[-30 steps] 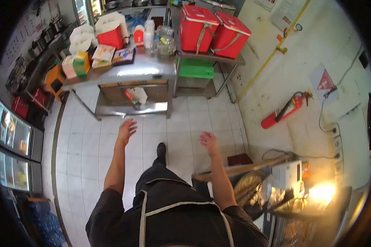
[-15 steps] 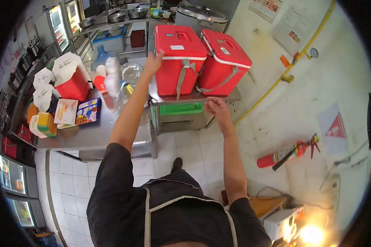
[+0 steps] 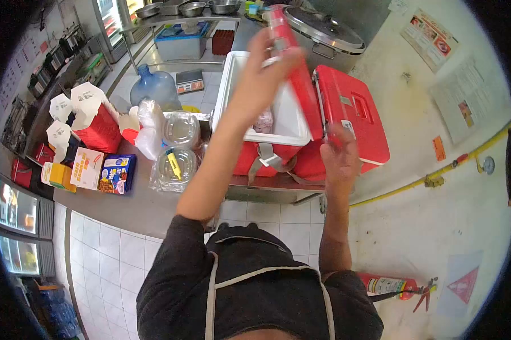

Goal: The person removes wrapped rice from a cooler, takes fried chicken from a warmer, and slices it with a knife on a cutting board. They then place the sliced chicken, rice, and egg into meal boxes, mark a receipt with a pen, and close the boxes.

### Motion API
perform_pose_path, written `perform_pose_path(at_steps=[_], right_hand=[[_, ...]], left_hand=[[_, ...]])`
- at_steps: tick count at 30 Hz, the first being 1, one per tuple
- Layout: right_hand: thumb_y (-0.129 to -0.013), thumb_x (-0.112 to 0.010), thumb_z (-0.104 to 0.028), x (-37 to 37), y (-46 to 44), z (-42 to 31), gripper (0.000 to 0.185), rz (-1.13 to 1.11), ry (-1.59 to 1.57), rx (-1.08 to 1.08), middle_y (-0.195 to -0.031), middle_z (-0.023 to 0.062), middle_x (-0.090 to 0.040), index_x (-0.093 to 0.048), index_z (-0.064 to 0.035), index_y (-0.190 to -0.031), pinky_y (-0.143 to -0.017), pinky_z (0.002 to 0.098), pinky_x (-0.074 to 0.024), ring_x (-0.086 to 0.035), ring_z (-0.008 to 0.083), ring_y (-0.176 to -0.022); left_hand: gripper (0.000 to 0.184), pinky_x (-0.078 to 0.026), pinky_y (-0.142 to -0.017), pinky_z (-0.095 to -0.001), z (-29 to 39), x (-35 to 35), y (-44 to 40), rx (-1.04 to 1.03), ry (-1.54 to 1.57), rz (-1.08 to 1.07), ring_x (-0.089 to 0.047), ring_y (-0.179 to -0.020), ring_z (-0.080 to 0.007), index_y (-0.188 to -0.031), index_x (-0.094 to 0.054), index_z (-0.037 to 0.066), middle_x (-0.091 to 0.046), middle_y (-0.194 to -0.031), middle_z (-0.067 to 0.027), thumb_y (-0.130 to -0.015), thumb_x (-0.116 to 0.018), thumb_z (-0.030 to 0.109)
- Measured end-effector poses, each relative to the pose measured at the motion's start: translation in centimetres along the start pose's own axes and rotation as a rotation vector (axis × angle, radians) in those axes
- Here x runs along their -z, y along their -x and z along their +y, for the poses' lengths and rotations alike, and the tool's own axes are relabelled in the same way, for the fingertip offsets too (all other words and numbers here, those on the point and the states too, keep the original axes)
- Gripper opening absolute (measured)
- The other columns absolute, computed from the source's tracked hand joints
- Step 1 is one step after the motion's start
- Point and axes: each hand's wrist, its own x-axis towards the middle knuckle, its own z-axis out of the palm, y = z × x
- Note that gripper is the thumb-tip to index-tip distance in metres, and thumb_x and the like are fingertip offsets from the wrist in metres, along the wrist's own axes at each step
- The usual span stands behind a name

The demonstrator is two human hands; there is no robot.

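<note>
A red cooler box [image 3: 247,158] with a white inner lining stands with its top off the opening. My left hand [image 3: 261,85], blurred by motion, grips the red lid [image 3: 303,85], which is tilted up on the cooler's right side. Inside lies a pinkish wrapped item [image 3: 263,122], partly covered by my forearm. By the lid's lower corner is my right hand [image 3: 340,158], its fingers bent and smeared; whether they touch the lid I cannot tell. Right beside stands a second red cooler box [image 3: 354,113] with its lid closed. A grey strap [image 3: 255,169] hangs at the first cooler's front.
On the steel table [image 3: 145,212] at left are red takeaway boxes [image 3: 99,127], a blue printed box [image 3: 117,174], clear plastic containers [image 3: 182,129] and a yellow marker [image 3: 174,164]. A large lidded pot [image 3: 323,28] is behind. A fire extinguisher [image 3: 388,285] hangs on the right wall.
The first cooler's lid has come up and tilted right, showing the white inside. My left hand moved up and right with it; my right hand moved right. The view has shifted nearer the coolers.
</note>
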Motion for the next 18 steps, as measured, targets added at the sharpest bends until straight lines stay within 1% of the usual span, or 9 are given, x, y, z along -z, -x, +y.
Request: perform_pose_path(at_steps=[1,3,5,8,11,13,15,17,18], right_hand=[[-0.083,-0.063,0.001,-0.2,-1.0,-0.4,0.044,-0.005,0.002,-0.011,-0.132,0.0125,-0.049,-0.051,-0.0001,-0.126,-0.099,0.0341,-0.0433,-0.049,0.0206,-0.121],[-0.078,-0.065,0.002,-0.8,-3.7,-1.5,0.065,0.201,0.072,0.063,-0.143,0.0139,-0.036,-0.037,-0.0011,-0.138,-0.104,0.0385,-0.0384,-0.039,0.0250,-0.130],[-0.077,-0.065,0.002,-0.3,-5.0,-0.7,0.072,0.244,0.085,-0.004,-0.144,0.0143,-0.034,-0.032,-0.0004,-0.140,-0.105,0.0407,-0.0362,-0.036,0.0267,-0.132],[-0.076,-0.066,0.001,0.5,-6.0,-1.1,0.079,0.325,0.093,-0.041,-0.146,0.0151,-0.031,-0.024,0.0009,-0.143,-0.108,0.0439,-0.0330,-0.033,0.0291,-0.135],[-0.077,-0.066,0.000,-1.7,-4.4,-0.9,0.076,0.579,0.269,0.076,-0.145,0.0158,-0.031,-0.025,0.0029,-0.141,-0.109,0.0429,-0.0324,-0.034,0.0298,-0.134],[-0.078,-0.064,0.003,-5.8,-5.1,-1.5,0.056,0.439,-0.030,0.325,-0.130,0.0132,-0.049,-0.044,0.0016,-0.130,-0.098,0.0380,-0.0449,-0.051,0.0225,-0.118],[-0.082,-0.065,-0.008,-10.1,-8.4,1.4,0.038,-0.106,0.139,0.173,-0.124,0.0125,-0.056,-0.055,0.0012,-0.117,-0.093,0.0372,-0.0472,-0.053,0.0206,-0.116],[-0.084,-0.066,-0.021,-15.3,-13.3,9.3,0.033,-0.508,0.457,-0.026,-0.099,0.0154,-0.065,-0.062,0.0006,-0.108,-0.080,0.0363,-0.0525,-0.065,0.0213,-0.087],[-0.083,-0.066,-0.024,-17.3,-14.8,12.7,0.034,-0.747,0.652,-0.262,-0.096,0.0159,-0.066,-0.063,-0.0005,-0.107,-0.077,0.0352,-0.0523,-0.065,0.0207,-0.083]], left_hand=[[0.062,-0.037,-0.103,-0.0339,-0.6,-0.9,-1.7,-0.092,-0.120,-0.173,-0.048,-0.122,-0.0226,-0.141,-0.034,-0.001,-0.047,-0.134,-0.0172,-0.091,-0.062,0.022],[0.061,-0.039,-0.104,-0.0338,-1.4,-2.9,-3.5,-0.077,0.059,-0.358,-0.045,-0.125,-0.0228,-0.142,-0.032,0.001,-0.043,-0.138,-0.0187,-0.091,-0.062,0.014],[0.056,-0.038,-0.104,-0.0341,-1.8,-2.3,-4.3,-0.155,-0.030,-0.431,-0.045,-0.126,-0.0234,-0.141,-0.034,0.001,-0.044,-0.138,-0.0182,-0.093,-0.059,0.015],[0.052,-0.037,-0.104,-0.0353,-2.5,3.7,-3.1,-0.137,-0.064,-0.464,-0.047,-0.126,-0.0250,-0.140,-0.038,0.002,-0.047,-0.138,-0.0177,-0.096,-0.055,0.023],[0.055,-0.037,-0.104,-0.0378,-4.1,10.6,0.6,0.123,0.016,-0.228,-0.050,-0.124,-0.0280,-0.139,-0.041,0.002,-0.049,-0.136,-0.0181,-0.095,-0.051,0.034],[0.058,-0.037,-0.103,-0.0391,-5.0,13.2,3.2,0.190,0.071,-0.113,-0.050,-0.123,-0.0292,-0.138,-0.040,0.002,-0.049,-0.136,-0.0185,-0.095,-0.052,0.038],[0.050,-0.039,-0.103,-0.0390,-5.2,15.2,6.0,0.220,0.399,0.023,-0.053,-0.121,-0.0277,-0.136,-0.042,0.001,-0.053,-0.132,-0.0169,-0.095,-0.053,0.028],[0.051,-0.040,-0.103,-0.0392,-5.8,16.4,8.1,0.243,0.406,0.062,-0.053,-0.121,-0.0285,-0.136,-0.042,0.001,-0.053,-0.131,-0.0174,-0.095,-0.052,0.029],[0.051,-0.040,-0.103,-0.0393,-6.1,16.8,9.1,0.263,0.417,0.092,-0.053,-0.120,-0.0292,-0.136,-0.041,0.001,-0.053,-0.131,-0.0180,-0.095,-0.052,0.029]])
